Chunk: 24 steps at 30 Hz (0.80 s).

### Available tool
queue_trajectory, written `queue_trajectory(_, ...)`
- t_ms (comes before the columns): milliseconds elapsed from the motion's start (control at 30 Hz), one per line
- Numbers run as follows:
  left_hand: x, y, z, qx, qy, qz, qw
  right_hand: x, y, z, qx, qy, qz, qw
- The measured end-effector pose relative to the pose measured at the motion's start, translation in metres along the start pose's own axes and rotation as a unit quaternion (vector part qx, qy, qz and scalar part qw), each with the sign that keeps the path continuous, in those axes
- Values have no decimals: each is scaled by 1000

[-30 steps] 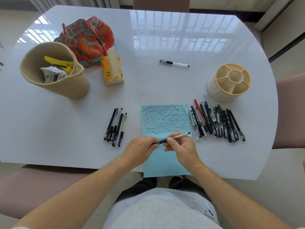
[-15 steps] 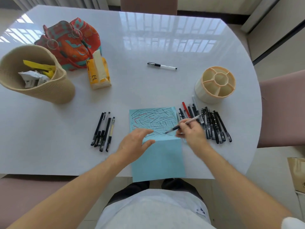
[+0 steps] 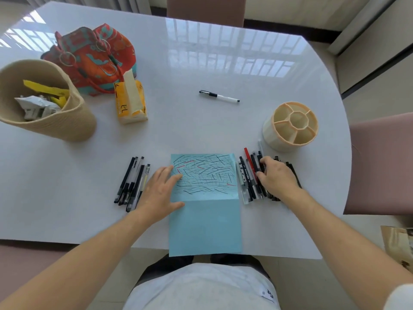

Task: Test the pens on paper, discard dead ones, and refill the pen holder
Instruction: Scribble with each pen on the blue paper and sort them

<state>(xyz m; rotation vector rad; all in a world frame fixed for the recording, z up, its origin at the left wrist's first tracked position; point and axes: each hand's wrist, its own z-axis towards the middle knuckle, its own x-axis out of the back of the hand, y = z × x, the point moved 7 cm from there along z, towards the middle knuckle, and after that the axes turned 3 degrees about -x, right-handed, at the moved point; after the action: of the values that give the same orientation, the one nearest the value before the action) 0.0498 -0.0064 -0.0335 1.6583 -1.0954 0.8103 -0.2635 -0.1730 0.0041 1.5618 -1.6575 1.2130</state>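
My left hand (image 3: 161, 193) lies flat on the left edge of the blue paper (image 3: 204, 202), fingers spread and straight. My right hand (image 3: 276, 177) rests on the right pen row (image 3: 252, 175) beside the paper, fingers curled onto the pens; cannot tell whether it pinches one. Left pen group (image 3: 131, 182) lies just left of my left hand. Farther: empty holder (image 3: 290, 126) behind the right row, one pen (image 3: 219, 96) alone mid-worktop (image 3: 201, 63), basket (image 3: 44, 104) far left.
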Motion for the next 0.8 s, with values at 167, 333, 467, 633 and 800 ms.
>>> queue_trajectory(167, 3, 0, 2, 12, 9, 4, 1000, 25, -30, 33, 43, 74, 28, 996)
queue_trajectory(333, 4, 1, 3, 15, 4, -11, 1000, 42, -93, 106, 76, 85, 44, 993)
queue_trajectory(467, 1, -1, 4, 24, 9, -34, 999, 48, -131, 158, 66, 109, 29, 991)
queue_trajectory(633, -2, -3, 4, 21, 22, -39, 999, 36, -148, 194, 53, 118, -89, 988)
queue_trajectory(800, -5, -5, 4, 19, 20, -36, 999, 20, -153, 183, 72, 132, -107, 983)
